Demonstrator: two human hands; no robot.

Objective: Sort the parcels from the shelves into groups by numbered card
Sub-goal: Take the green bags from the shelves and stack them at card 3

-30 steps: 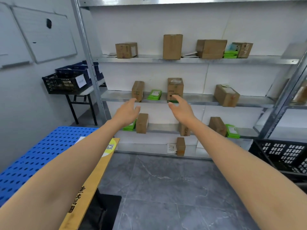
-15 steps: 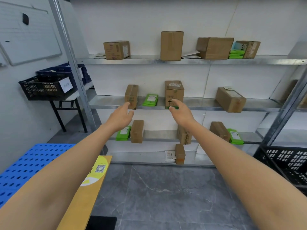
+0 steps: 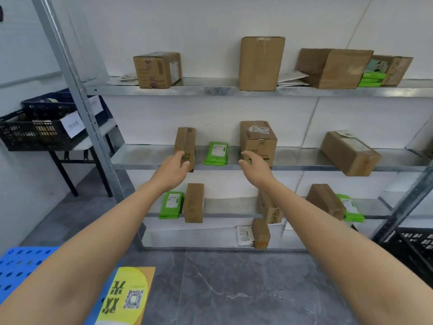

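Observation:
Both arms stretch toward the middle shelf (image 3: 145, 158) of a metal rack. My left hand (image 3: 173, 169) hovers with loosely curved fingers at the lower front of a narrow upright brown parcel (image 3: 185, 141); contact cannot be told. My right hand (image 3: 254, 167) is spread in front of the lower left corner of a square brown parcel (image 3: 259, 139), holding nothing. A green mailer (image 3: 216, 153) lies flat between the two parcels. Further brown parcels and green mailers sit on the top shelf (image 3: 210, 90) and the lower shelf (image 3: 225, 208).
A slanted brown parcel (image 3: 350, 153) overhangs the middle shelf at right. Black and blue crates (image 3: 35, 131) stand on a small table at left. A blue perforated pallet (image 3: 16, 268) and a yellow board (image 3: 127, 296) lie near my left arm. A black crate (image 3: 414, 247) sits at right.
I have stepped closer to the rack. Both hands have risen and reached forward to the front edge of the middle shelf, nearing the two brown parcels.

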